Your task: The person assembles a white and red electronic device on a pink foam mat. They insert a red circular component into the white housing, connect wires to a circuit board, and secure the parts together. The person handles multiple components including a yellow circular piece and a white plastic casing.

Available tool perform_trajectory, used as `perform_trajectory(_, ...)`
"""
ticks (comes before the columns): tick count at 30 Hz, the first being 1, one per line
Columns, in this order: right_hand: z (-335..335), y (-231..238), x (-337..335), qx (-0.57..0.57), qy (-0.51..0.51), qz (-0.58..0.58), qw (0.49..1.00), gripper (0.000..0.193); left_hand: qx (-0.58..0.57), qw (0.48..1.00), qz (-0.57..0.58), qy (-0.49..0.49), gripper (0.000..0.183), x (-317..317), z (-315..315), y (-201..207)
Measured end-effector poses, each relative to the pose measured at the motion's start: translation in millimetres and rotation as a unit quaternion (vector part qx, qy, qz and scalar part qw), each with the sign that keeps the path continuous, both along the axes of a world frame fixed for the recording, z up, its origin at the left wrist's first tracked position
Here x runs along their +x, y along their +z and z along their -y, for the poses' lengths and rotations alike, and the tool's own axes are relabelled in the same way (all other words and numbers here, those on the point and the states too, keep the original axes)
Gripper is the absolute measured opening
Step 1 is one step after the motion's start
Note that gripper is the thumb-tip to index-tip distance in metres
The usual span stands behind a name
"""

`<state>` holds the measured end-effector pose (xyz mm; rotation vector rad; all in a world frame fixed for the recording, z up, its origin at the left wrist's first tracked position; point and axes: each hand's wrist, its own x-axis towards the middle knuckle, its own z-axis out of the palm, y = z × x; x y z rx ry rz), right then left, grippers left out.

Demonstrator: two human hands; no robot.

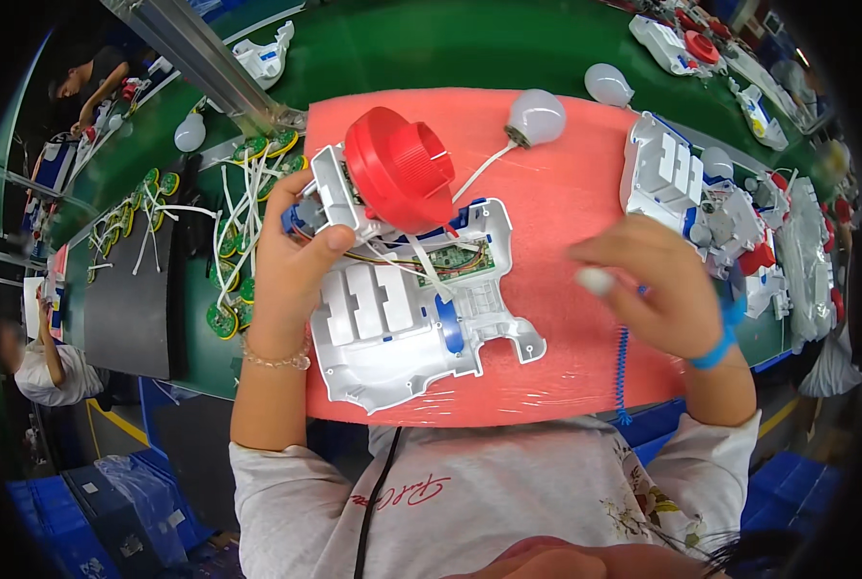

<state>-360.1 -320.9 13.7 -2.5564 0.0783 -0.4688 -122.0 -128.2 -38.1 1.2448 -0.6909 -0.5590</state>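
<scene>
My left hand (pixel 301 236) is closed round a white plastic unit (pixel 332 185) with a large red ridged knob (pixel 399 172), raised above the mat. Thin wires run from it to a green circuit board (pixel 458 262) inside an open white housing shell (pixel 392 323), which lies beneath on the pink mat. A blue oval piece (pixel 448 323) shows in the shell. To the right of the shell, my right hand (pixel 648 285) hovers over the mat, thumb and fingers apart, with no object visible in them. A white cover sits on one fingertip. Some of its fingers are hidden.
A white bulb-shaped part (pixel 537 118) with a white cable lies on the pink mat (pixel 575 367). Green round boards (pixel 223 275) with white leads are heaped at left. White housings (pixel 657 174) and bagged parts stand at right. A blue coiled cord (pixel 622 372) hangs near my strapped right wrist.
</scene>
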Motion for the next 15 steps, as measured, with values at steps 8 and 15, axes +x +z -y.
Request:
perform_trajectory(8,-21.8,-28.5,73.6,0.377,0.009,-0.245,0.893,0.026,0.034,0.999,0.02,0.005,0.061,-3.7,4.8,7.6)
perform_trajectory(15,-24.1,-44.7,80.8,0.578,0.02,-0.247,0.777,0.019,0.018,0.999,0.032,-0.029,0.059,-8.0,14.7,23.0)
